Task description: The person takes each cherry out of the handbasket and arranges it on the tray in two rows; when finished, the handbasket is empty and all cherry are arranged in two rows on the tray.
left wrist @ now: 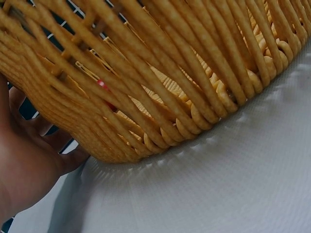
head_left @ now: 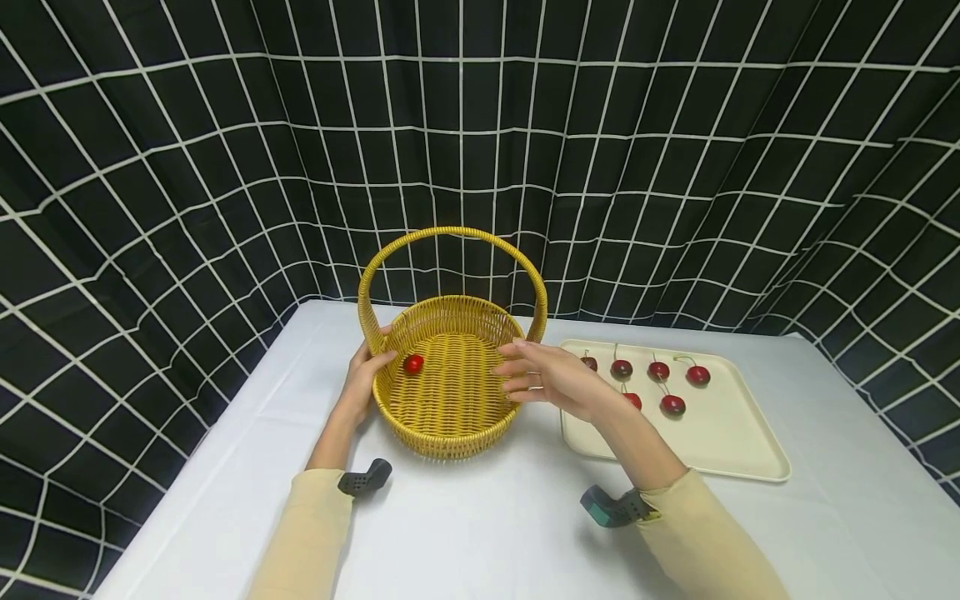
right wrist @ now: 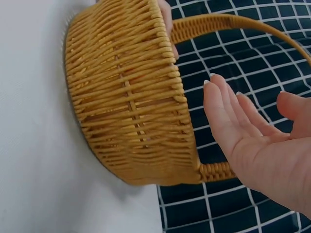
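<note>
A yellow wicker basket (head_left: 450,433) with a tall arched handle stands on the table. Inside it, near the left wall, lies one red cherry (head_left: 413,364); a bit of its red shows through the weave in the left wrist view. My left hand (head_left: 362,379) holds the basket's left side, thumb at the rim and the other fingers round the outside by the handle's foot. Over the right rim hovers my right hand (head_left: 555,379), its fingers extended and parted with nothing between them. The right wrist view shows that hand (right wrist: 262,141) apart from the basket wall.
Right of the basket lies a cream tray (head_left: 720,442) bearing several dark red cherries with stems, such as one cherry (head_left: 672,406); my right forearm partly covers the tray's left side. A white cloth (head_left: 465,533) covers the table. Black grid-patterned curtains (head_left: 480,150) enclose the back and sides.
</note>
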The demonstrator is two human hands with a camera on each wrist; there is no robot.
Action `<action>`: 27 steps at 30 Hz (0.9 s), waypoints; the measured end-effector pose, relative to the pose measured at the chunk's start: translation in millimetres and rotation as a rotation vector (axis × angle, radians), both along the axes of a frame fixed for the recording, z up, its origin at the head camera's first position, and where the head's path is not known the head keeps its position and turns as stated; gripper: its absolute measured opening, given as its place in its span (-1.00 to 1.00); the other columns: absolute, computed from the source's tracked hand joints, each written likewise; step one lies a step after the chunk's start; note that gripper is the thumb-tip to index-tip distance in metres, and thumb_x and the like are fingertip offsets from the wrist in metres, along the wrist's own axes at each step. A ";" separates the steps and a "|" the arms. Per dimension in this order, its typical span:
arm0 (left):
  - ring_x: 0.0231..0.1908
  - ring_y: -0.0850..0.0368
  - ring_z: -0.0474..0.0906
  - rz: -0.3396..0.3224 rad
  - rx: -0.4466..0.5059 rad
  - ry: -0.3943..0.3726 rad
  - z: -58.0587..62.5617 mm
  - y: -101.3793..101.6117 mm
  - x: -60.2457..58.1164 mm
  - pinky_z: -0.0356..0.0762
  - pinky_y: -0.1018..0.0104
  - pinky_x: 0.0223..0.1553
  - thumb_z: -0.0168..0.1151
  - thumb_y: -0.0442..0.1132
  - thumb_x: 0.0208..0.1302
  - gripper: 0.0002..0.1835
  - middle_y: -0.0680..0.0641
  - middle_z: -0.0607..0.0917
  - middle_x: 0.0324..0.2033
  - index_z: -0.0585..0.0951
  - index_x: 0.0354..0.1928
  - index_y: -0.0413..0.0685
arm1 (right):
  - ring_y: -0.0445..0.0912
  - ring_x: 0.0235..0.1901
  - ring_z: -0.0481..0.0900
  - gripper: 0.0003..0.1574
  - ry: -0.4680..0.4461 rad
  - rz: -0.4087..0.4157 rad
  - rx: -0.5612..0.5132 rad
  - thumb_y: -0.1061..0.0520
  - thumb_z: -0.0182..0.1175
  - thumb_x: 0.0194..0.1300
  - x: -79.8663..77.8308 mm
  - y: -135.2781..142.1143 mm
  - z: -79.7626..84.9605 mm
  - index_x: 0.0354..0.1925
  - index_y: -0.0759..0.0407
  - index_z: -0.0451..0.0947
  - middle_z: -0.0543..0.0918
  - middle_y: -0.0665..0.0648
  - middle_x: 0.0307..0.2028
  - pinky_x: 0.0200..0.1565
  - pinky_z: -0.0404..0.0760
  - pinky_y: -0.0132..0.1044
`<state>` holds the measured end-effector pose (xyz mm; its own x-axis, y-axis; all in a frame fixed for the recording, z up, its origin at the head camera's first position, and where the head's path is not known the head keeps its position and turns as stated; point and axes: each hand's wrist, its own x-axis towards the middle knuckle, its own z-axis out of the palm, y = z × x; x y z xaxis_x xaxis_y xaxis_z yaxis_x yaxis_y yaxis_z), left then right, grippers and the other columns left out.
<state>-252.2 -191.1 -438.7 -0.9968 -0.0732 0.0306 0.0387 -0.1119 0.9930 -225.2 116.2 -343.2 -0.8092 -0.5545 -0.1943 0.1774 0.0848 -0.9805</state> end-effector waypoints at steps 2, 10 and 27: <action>0.34 -0.03 0.12 -0.002 0.003 -0.001 -0.5 0.1 -0.4 0.04 0.13 0.34 0.02 -0.34 0.35 -0.43 -0.13 0.19 0.39 0.23 0.39 -0.09 | 0.22 0.05 0.50 -0.29 -0.004 -0.006 -0.001 -0.11 -0.13 0.50 -2.7 -4.9 -0.7 0.36 0.35 0.15 0.38 0.46 0.19 0.02 0.55 -0.13; 0.34 0.00 0.12 -0.008 0.000 -0.006 -0.7 0.0 -0.3 0.02 0.15 0.34 0.02 -0.31 0.35 -0.42 -0.10 0.19 0.39 0.22 0.40 -0.06 | 0.30 0.13 0.42 -0.33 -0.059 -0.057 0.026 -0.07 -0.11 0.49 -14.1 -27.6 -5.7 0.35 0.34 0.17 0.38 0.46 0.19 0.04 0.54 -0.11; 0.36 0.01 0.08 -0.011 -0.016 -0.005 1.1 -0.3 1.6 -0.02 0.13 0.35 0.00 -0.30 0.36 -0.42 -0.08 0.18 0.40 0.21 0.42 -0.03 | 0.15 0.03 0.54 -0.34 -0.126 -0.169 0.132 -0.12 -0.13 0.50 -34.6 -60.7 -9.6 0.34 0.27 0.24 0.47 0.34 0.16 -0.10 0.62 -0.19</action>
<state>-250.6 -191.4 -437.7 -0.9977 -0.0622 0.0269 0.0328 -0.0961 0.9948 -259.8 55.6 -352.8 -0.8530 -0.3761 -0.3619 0.3205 0.1698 -0.9319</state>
